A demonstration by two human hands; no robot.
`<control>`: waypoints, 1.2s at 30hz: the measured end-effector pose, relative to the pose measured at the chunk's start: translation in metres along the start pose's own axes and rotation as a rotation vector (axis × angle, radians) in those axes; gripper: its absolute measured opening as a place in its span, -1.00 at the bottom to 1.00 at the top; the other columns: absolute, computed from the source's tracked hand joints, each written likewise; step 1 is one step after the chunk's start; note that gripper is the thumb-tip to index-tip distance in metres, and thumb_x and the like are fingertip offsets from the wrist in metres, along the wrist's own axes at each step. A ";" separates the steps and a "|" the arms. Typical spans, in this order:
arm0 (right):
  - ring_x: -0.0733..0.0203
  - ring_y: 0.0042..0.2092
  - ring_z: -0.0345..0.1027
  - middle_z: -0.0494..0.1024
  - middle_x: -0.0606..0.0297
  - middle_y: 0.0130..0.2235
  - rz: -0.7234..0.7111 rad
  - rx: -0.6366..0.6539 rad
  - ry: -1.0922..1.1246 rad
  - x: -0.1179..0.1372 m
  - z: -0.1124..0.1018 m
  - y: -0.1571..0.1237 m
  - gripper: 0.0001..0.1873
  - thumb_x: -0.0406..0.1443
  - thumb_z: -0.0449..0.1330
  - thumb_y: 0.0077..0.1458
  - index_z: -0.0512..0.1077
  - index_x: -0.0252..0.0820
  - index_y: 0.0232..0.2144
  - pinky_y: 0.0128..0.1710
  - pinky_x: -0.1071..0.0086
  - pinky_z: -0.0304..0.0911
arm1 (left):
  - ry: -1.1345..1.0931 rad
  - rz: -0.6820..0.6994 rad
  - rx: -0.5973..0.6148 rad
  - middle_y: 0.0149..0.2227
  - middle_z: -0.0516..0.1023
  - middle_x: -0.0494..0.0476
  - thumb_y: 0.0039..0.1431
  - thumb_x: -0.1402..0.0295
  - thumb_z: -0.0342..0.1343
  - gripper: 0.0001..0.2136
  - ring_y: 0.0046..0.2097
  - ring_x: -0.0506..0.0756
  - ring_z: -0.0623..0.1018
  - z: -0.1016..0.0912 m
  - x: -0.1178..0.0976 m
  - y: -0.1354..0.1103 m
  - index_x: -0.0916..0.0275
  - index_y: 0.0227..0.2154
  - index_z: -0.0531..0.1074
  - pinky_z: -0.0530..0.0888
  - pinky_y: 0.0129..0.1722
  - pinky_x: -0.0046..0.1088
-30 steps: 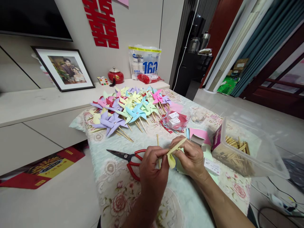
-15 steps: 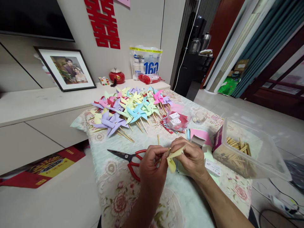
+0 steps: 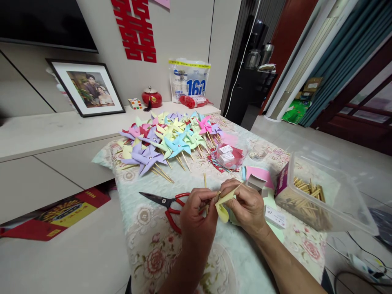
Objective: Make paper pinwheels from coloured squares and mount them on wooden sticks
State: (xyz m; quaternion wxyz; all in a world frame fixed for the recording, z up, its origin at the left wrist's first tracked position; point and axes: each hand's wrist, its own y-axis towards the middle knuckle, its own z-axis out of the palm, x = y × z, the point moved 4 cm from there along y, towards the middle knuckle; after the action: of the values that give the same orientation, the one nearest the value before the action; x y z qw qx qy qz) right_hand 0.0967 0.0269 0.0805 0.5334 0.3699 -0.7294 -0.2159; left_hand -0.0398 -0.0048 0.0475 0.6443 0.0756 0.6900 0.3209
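My left hand (image 3: 196,218) and my right hand (image 3: 246,204) meet over the table, both pinched on a folded yellow paper piece (image 3: 223,209). A thin wooden stick (image 3: 204,180) rises between the left fingers. Red-handled scissors (image 3: 167,204) lie on the floral tablecloth (image 3: 143,245) just left of my left hand. Beside my right hand lie pink and green paper squares (image 3: 259,173) and a small white box (image 3: 274,216).
A heap of several finished paper pinwheels (image 3: 165,139) covers the table's far end. A clear plastic tub of wooden sticks (image 3: 318,196) stands at the right. A small clear container (image 3: 228,157) and a glass (image 3: 257,153) sit mid-table. A framed photo (image 3: 87,87) leans on the counter.
The yellow paper's raised flap has been pressed down towards the stick by my right fingers. Both hands stay in the same place; the view shifted slightly.
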 end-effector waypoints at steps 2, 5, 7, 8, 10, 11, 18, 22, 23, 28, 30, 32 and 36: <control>0.20 -0.28 0.43 0.54 0.28 -0.33 0.004 -0.001 -0.005 0.000 0.001 0.000 -0.82 -0.50 0.19 0.17 0.49 -0.14 -0.32 -0.20 0.30 0.34 | 0.023 0.024 -0.011 -0.34 0.53 0.02 0.15 0.53 0.18 -0.88 -0.34 -0.01 0.50 -0.001 -0.002 0.000 0.18 -0.30 0.52 0.42 -0.39 -0.56; 0.19 -0.28 0.43 0.55 0.28 -0.33 0.017 -0.007 -0.011 0.000 0.002 0.000 -0.82 -0.50 0.19 0.18 0.50 -0.13 -0.32 -0.19 0.28 0.34 | 0.044 0.048 -0.016 -0.33 0.52 0.02 0.15 0.53 0.18 -0.87 -0.33 -0.01 0.50 -0.001 -0.003 0.000 0.18 -0.29 0.52 0.42 -0.37 -0.54; 0.19 -0.28 0.42 0.55 0.28 -0.34 0.018 -0.009 -0.013 0.001 0.002 0.000 -0.82 -0.49 0.20 0.18 0.50 -0.13 -0.32 -0.19 0.27 0.34 | 0.051 0.057 -0.015 -0.33 0.52 0.02 0.14 0.54 0.18 -0.86 -0.32 0.00 0.50 -0.002 -0.004 0.000 0.18 -0.28 0.51 0.43 -0.36 -0.53; 0.19 -0.29 0.42 0.54 0.28 -0.34 0.016 -0.010 -0.013 0.002 0.002 0.000 -0.82 -0.49 0.20 0.18 0.51 -0.12 -0.32 -0.20 0.28 0.34 | 0.054 0.063 -0.016 -0.32 0.51 0.02 0.14 0.55 0.19 -0.85 -0.31 0.00 0.50 -0.002 -0.005 0.000 0.18 -0.28 0.51 0.43 -0.35 -0.53; 0.19 -0.29 0.42 0.54 0.28 -0.34 0.013 -0.012 -0.009 0.003 0.002 0.000 -0.82 -0.49 0.20 0.18 0.51 -0.12 -0.32 -0.21 0.29 0.34 | 0.066 0.077 -0.016 -0.32 0.51 0.02 0.13 0.56 0.19 -0.84 -0.29 0.00 0.51 -0.002 -0.007 0.001 0.18 -0.27 0.51 0.44 -0.32 -0.51; 0.19 -0.28 0.42 0.54 0.28 -0.34 0.013 -0.012 -0.007 0.004 0.002 0.000 -0.82 -0.49 0.20 0.18 0.51 -0.13 -0.32 -0.22 0.29 0.34 | 0.074 0.082 -0.015 -0.31 0.52 0.02 0.13 0.56 0.19 -0.84 -0.28 0.01 0.51 -0.002 -0.008 0.001 0.18 -0.27 0.51 0.45 -0.30 -0.51; 0.20 -0.27 0.44 0.54 0.28 -0.34 0.027 -0.013 -0.010 0.002 0.004 -0.001 -0.83 -0.48 0.20 0.19 0.51 -0.13 -0.33 -0.22 0.32 0.34 | 0.169 0.124 -0.019 -0.31 0.53 0.02 0.13 0.57 0.19 -0.83 -0.26 0.03 0.52 -0.004 -0.013 0.000 0.18 -0.26 0.50 0.46 -0.26 -0.47; 0.19 -0.28 0.44 0.54 0.28 -0.35 0.051 -0.006 -0.020 0.001 0.003 -0.002 -0.84 -0.45 0.19 0.21 0.51 -0.12 -0.33 -0.23 0.31 0.35 | 0.222 0.140 -0.013 -0.30 0.54 0.04 0.15 0.54 0.18 -0.85 -0.25 0.05 0.54 -0.004 -0.013 0.000 0.18 -0.26 0.49 0.48 -0.27 -0.44; 0.19 -0.28 0.44 0.54 0.28 -0.35 0.056 -0.005 -0.023 0.001 0.003 -0.002 -0.84 -0.45 0.19 0.21 0.51 -0.12 -0.34 -0.23 0.31 0.35 | 0.234 0.146 -0.013 -0.31 0.54 0.05 0.15 0.53 0.18 -0.86 -0.25 0.05 0.54 -0.005 -0.014 0.000 0.18 -0.26 0.49 0.48 -0.27 -0.43; 0.20 -0.29 0.45 0.54 0.28 -0.36 0.053 -0.020 -0.023 0.000 0.005 -0.002 -0.86 -0.44 0.19 0.21 0.50 -0.14 -0.35 -0.26 0.34 0.36 | 0.280 0.183 -0.026 -0.32 0.54 0.05 0.17 0.52 0.16 -0.88 -0.26 0.05 0.55 -0.005 -0.018 0.001 0.19 -0.27 0.50 0.49 -0.26 -0.43; 0.21 -0.30 0.45 0.55 0.29 -0.37 0.060 -0.038 -0.019 -0.001 0.005 -0.002 -0.88 -0.43 0.20 0.20 0.49 -0.14 -0.35 -0.27 0.35 0.37 | 0.293 0.189 -0.029 -0.32 0.55 0.05 0.18 0.52 0.16 -0.88 -0.26 0.05 0.55 -0.005 -0.018 0.002 0.18 -0.27 0.50 0.49 -0.25 -0.43; 0.22 -0.33 0.45 0.55 0.31 -0.37 0.077 -0.071 -0.035 -0.002 0.004 -0.003 -0.90 -0.42 0.23 0.18 0.49 -0.13 -0.32 -0.28 0.36 0.37 | 0.304 0.197 -0.034 -0.32 0.55 0.04 0.17 0.51 0.17 -0.88 -0.26 0.05 0.55 -0.005 -0.019 0.002 0.18 -0.27 0.50 0.49 -0.25 -0.42; 0.21 -0.30 0.48 0.61 0.30 -0.33 0.055 -0.083 -0.107 -0.001 0.003 -0.002 -0.84 -0.43 0.25 0.17 0.52 -0.09 -0.22 -0.24 0.36 0.39 | 0.317 0.223 -0.036 -0.32 0.55 0.04 0.17 0.52 0.16 -0.88 -0.26 0.05 0.55 -0.005 -0.019 0.002 0.18 -0.27 0.49 0.48 -0.24 -0.43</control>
State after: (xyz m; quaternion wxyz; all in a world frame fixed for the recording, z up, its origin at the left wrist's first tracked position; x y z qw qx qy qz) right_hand 0.0944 0.0260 0.0776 0.5141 0.3154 -0.7573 -0.2506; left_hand -0.0424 -0.0147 0.0644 0.4892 0.0886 0.7643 0.4106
